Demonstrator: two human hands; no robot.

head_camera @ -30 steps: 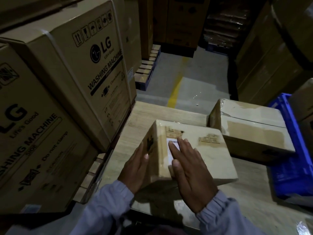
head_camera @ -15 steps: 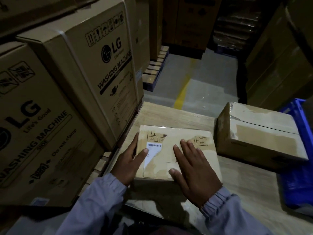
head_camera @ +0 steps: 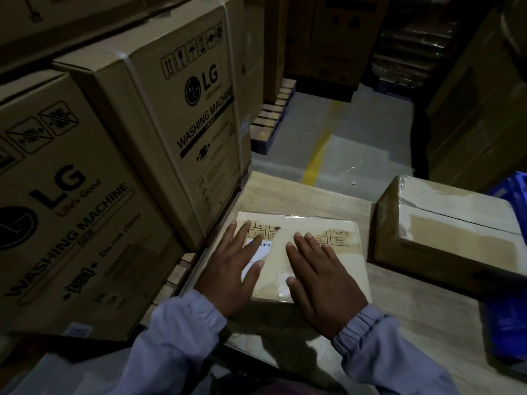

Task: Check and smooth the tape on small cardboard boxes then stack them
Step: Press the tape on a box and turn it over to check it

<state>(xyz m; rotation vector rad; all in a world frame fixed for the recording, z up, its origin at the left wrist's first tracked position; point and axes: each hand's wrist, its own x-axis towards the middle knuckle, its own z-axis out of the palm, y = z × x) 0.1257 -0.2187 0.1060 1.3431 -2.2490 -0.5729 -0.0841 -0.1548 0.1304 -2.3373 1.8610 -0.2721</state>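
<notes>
A small flat cardboard box [head_camera: 328, 260] with a white barcode label and clear tape lies on the wooden table [head_camera: 308, 195]. My left hand [head_camera: 231, 272] rests flat on its left part, fingers spread over the label. My right hand [head_camera: 322, 283] lies flat on its middle, fingers apart, pressing the top. A second, taller taped cardboard box [head_camera: 447, 232] stands to the right on the same table, untouched.
Large washing machine cartons [head_camera: 159, 115] are stacked close along the left. A blue plastic crate [head_camera: 510, 309] sits at the right edge. Beyond the table runs a grey floor with a yellow line [head_camera: 316, 155], a pallet [head_camera: 273, 118] and more cartons.
The small box went from tilted up on edge to lying flat. My left hand shifted from its side onto its top; both palms now rest flat on it.
</notes>
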